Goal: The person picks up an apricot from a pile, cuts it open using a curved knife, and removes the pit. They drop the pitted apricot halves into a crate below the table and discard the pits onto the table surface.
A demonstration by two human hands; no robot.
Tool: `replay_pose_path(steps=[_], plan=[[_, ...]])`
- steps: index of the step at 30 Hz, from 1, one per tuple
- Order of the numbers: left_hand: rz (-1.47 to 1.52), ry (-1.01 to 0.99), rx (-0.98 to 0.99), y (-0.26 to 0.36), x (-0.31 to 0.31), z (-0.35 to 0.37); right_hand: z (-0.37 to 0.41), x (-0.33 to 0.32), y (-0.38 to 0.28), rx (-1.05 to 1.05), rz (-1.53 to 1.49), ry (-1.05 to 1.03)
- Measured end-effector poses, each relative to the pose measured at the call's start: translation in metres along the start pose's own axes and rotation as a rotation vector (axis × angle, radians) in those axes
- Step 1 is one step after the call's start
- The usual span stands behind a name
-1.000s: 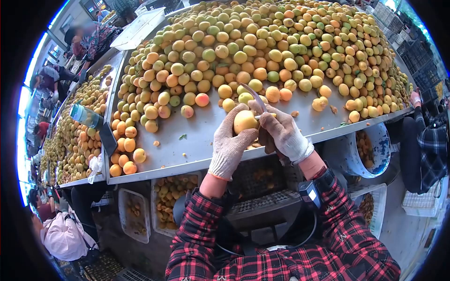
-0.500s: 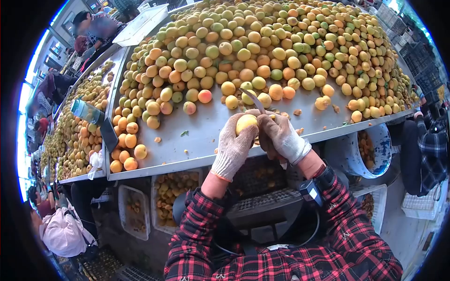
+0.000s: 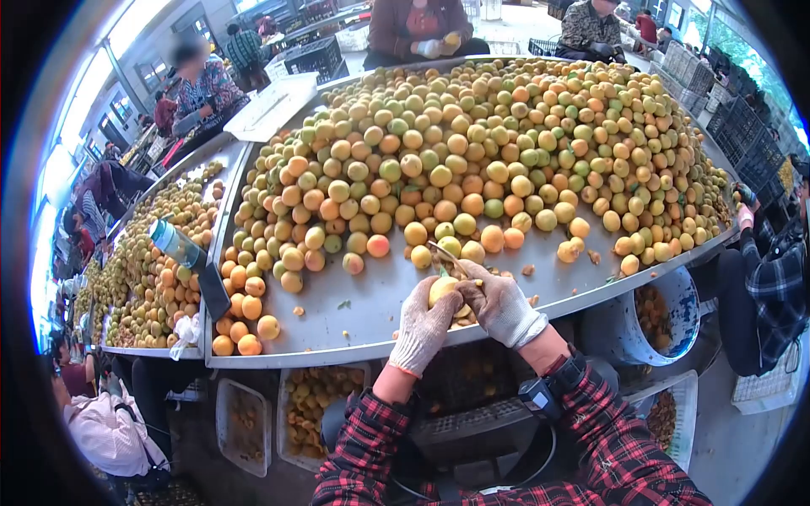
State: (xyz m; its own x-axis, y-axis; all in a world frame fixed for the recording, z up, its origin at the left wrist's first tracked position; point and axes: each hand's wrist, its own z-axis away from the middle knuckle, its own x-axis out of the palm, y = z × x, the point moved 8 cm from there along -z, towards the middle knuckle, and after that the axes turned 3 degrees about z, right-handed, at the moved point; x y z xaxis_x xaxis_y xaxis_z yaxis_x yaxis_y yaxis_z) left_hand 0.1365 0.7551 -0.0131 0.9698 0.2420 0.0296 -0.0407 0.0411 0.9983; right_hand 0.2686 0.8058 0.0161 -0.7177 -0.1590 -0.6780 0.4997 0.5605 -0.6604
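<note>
Just below the frame's centre, your left hand [image 3: 422, 325] grips a fruit [image 3: 441, 291], fingers curled round it. Pale yellow skin, smooth where it shows; underside hidden by glove. Your right hand [image 3: 506, 312] is closed on a knife [image 3: 449, 256], thin blade pointing up-left past the fruit. Hands close together, probably for fine control. Both near the table [image 3: 371, 308] edge, likely for elbow room. Heap [image 3: 472, 143] across upper middle; bucket [image 3: 690, 320] lower right.

Metal-topped table [image 3: 380, 315] — heaped with yellow-orange fruit [image 3: 439, 175], scraps [image 3: 527, 270] near the front.
</note>
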Motion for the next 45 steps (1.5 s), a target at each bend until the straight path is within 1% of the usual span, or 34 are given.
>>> replay_pose_path(steps=[1, 2, 3, 4, 5, 7, 8, 9, 11, 12, 14, 17, 21, 23, 25, 26, 27, 28, 29, 30, 31, 32, 34, 36, 39, 40, 41, 43, 45], plan=[[-0.072, -0.021, 0.015, 0.001, 0.001, 0.001, -0.003, -0.002, 0.005, -0.006, 0.005, 0.012], [-0.143, -0.041, 0.026, 0.001, 0.003, 0.001, -0.006, -0.002, 0.016, 0.055, 0.050, -0.014], [-0.015, -0.066, -0.026, 0.009, 0.013, 0.008, -0.006, 0.001, 0.027, 0.121, 0.090, -0.041], [0.014, -0.071, -0.012, 0.015, 0.017, 0.011, -0.007, 0.001, 0.030, 0.117, 0.080, -0.018], [0.050, -0.072, -0.007, 0.016, 0.019, 0.013, -0.005, 0.000, 0.033, 0.119, 0.013, 0.001], [0.217, -0.092, 0.056, 0.022, 0.016, 0.006, -0.006, -0.009, 0.029, 0.195, -0.250, 0.076], [0.300, -0.139, 0.063, 0.024, 0.015, 0.002, -0.001, -0.013, 0.023, 0.281, -0.314, -0.034], [0.447, -0.173, 0.098, 0.023, 0.013, -0.003, 0.002, -0.010, 0.023, 0.330, -0.469, -0.060], [0.497, -0.115, 0.147, 0.024, 0.004, -0.008, 0.008, -0.006, 0.013, 0.394, -0.657, -0.146], [0.494, -0.111, 0.147, 0.024, 0.003, -0.009, 0.008, -0.006, 0.010, 0.393, -0.660, -0.149], [0.603, -0.059, 0.158, 0.023, -0.002, -0.009, 0.008, -0.005, -0.004, 0.246, -0.621, -0.214], [0.608, -0.009, 0.130, 0.014, -0.008, -0.010, 0.013, 0.001, -0.017, 0.281, -0.679, -0.271], [0.680, -0.014, 0.089, 0.015, -0.004, -0.011, 0.014, 0.005, -0.014, 0.275, -0.604, -0.287], [0.498, 0.033, 0.087, 0.010, -0.007, -0.011, 0.015, 0.008, -0.011, 0.305, -0.581, -0.303], [0.444, 0.029, 0.108, 0.011, -0.006, -0.008, 0.016, 0.011, -0.010, 0.326, -0.554, -0.317], [0.391, 0.027, 0.134, 0.015, -0.005, -0.008, 0.016, 0.010, -0.012, 0.311, -0.502, -0.302], [0.318, 0.065, 0.184, 0.018, -0.006, -0.006, 0.015, 0.008, -0.012, 0.291, -0.447, -0.281], [0.300, 0.026, 0.192, 0.017, -0.003, -0.007, 0.012, 0.013, -0.011, 0.166, -0.440, -0.222], [0.281, -0.012, 0.200, 0.014, -0.001, -0.008, 0.014, 0.022, -0.004, 0.182, -0.434, -0.210], [0.296, 0.007, 0.188, 0.009, -0.003, -0.008, 0.013, 0.021, -0.005, 0.195, -0.392, -0.227], [0.282, 0.008, 0.196, 0.018, -0.002, -0.005, 0.015, 0.022, -0.005, 0.216, -0.353, -0.249], [0.292, -0.001, 0.193, 0.017, -0.002, -0.005, 0.015, 0.032, 0.004, 0.142, -0.389, -0.180], [0.300, -0.009, 0.197, 0.023, -0.004, -0.006, 0.014, 0.031, 0.004, 0.103, -0.380, -0.153], [0.629, -0.162, 0.147, 0.030, 0.004, -0.002, 0.014, 0.027, -0.001, 0.077, -0.380, -0.123], [0.703, -0.175, 0.133, 0.031, 0.004, -0.003, 0.017, 0.015, -0.022, -0.042, -0.161, -0.131], [0.716, -0.197, 0.073, 0.018, 0.002, -0.008, 0.017, 0.018, -0.021, -0.042, -0.162, -0.136], [0.719, -0.190, 0.072, 0.014, 0.000, -0.008, 0.016, 0.021, -0.017, -0.017, -0.185, -0.115], [0.759, -0.257, -0.105, 0.004, 0.007, -0.005, 0.015, 0.023, -0.015, 0.009, -0.209, -0.094], [0.816, -0.270, -0.133, 0.008, 0.007, -0.006, 0.014, 0.024, -0.011, 0.070, -0.074, -0.133]])
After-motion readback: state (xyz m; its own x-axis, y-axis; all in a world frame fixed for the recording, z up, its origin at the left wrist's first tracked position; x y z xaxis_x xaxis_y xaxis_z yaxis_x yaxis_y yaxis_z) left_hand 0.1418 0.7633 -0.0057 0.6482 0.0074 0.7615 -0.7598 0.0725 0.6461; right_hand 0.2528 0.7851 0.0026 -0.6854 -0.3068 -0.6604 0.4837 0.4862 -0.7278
